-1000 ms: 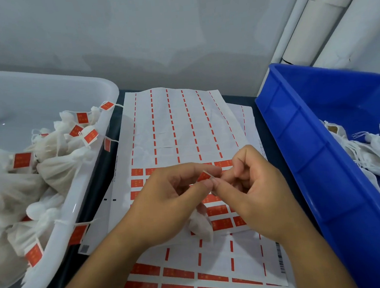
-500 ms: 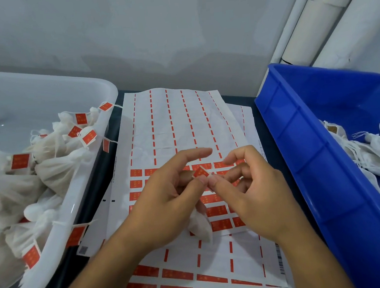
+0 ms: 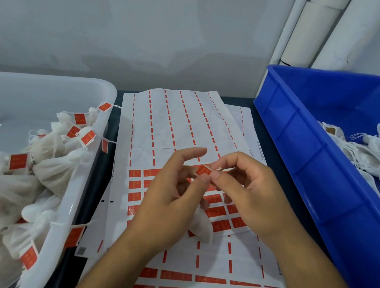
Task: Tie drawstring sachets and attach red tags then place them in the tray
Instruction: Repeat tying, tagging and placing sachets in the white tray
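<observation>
A small red tag (image 3: 203,170) is pinched between the thumb and fingertips of the left hand (image 3: 173,203) and the right hand (image 3: 246,191), which are brought together over the middle of the bench (image 3: 259,121). The left index finger is raised and extended above the tag; the other left fingers are curled inward. A thin white string (image 3: 225,169) is seen running from the tag toward the right fingertips. A white sachet (image 3: 201,227) is seen below the hands, partly covered by them; whether it hangs from the string or rests on the paper cannot be told. Beneath the hands, sticker sheets (image 3: 172,127) are spread flat and overlapped on the bench; the far part of the top sheet is stripped to red dashes, while rows of red labels are left on the near part. To the left, a white tray (image 3: 90,177) is placed just beside the sheets and is filled with tied sachets (image 3: 56,169) bearing red tags, a few of which are draped over its rim. To the right, a blue bin (image 3: 302,158) is placed beside the sheets, with a loose heap of white untagged sachets (image 3: 369,151) inside. White pipes (image 3: 324,22) are seen against the wall behind the bin.
</observation>
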A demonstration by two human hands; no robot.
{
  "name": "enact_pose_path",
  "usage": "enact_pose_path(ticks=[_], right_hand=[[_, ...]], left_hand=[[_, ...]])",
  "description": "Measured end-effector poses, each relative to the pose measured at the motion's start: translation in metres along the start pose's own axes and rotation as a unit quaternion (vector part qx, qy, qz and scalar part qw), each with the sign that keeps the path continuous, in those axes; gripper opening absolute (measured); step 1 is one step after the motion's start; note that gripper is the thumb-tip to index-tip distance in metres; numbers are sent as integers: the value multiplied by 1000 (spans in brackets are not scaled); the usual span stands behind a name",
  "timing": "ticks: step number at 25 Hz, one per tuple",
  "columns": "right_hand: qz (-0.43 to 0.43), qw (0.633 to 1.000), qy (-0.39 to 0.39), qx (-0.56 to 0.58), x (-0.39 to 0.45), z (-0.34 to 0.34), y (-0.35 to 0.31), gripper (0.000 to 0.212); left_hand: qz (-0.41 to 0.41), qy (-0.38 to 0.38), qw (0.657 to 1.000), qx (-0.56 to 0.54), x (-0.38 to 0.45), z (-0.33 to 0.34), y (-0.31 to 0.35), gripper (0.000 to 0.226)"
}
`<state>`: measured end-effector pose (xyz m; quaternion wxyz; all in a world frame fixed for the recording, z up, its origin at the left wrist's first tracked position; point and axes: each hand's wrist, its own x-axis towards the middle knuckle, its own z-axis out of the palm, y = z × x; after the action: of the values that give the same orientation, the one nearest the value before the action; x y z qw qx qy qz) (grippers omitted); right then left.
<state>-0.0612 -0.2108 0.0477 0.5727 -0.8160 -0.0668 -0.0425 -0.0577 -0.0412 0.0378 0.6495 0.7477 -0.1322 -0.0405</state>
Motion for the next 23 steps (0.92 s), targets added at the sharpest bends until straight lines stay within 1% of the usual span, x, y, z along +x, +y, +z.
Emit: enact_pose_path(ticks=[2,4,6,8,11,12,14,16,18,23], right_hand=[[7,1000,25,10,-1,0,2,10],[13,999,45,14,-2,1,2,8],[18,997,68,20,-1,1,1,8],[24,994,99,32,-1,3,1,12],[28,990,131,50,-2,7,2,17],[29,989,135,53,-3,8,2,18],[28,988,140,54,-4,9,1,18],[25,988,139,55,-5,9,0,17],[20,989,137,53,-4,9,0,18],[1,993,119,17,-4,8,-1,19]], left_hand=[[1,8,1000,-3,1,3,1,47],[18,32,999,35,0,5,0,57],[38,72,994,66,0,6,-2,58],[60,111,988,84,-1,8,-4,49],[105,141,974,140,0,11,-4,20],[112,146,970,161,0,12,-4,14],[108,160,965,180,0,13,-4,11],[91,166,967,171,1,13,-4,11],[76,166,970,158,1,13,-3,16],[64,176,973,137,0,11,0,18]])
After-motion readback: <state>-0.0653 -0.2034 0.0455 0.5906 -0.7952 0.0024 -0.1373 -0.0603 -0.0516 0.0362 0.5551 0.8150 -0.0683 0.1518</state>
